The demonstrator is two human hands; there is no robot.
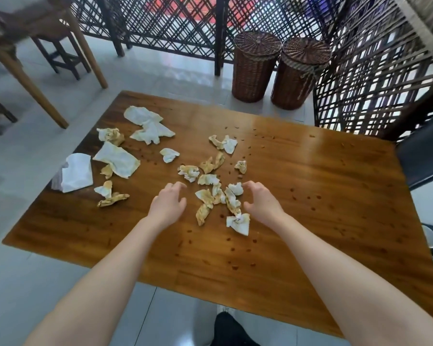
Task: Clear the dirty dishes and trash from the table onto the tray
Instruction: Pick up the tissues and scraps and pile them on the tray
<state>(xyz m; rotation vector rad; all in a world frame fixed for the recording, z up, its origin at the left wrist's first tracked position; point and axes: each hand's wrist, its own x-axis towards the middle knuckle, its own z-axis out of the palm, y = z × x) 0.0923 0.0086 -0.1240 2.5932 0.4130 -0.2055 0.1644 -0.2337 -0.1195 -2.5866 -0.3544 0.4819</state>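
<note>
The napkins (205, 197) are being bracketed by the left hand (166, 206) and right hand (261, 204), fingers (178, 186) loosely curved and empty, and a loose scoop risks pieces being dropped.

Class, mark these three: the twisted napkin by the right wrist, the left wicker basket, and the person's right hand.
twisted napkin (238, 221): head view, on its knotted middle.
left wicker basket (252, 73): head view, middle of its woven side.
right hand (261, 203): head view, on the back of the hand.
</note>
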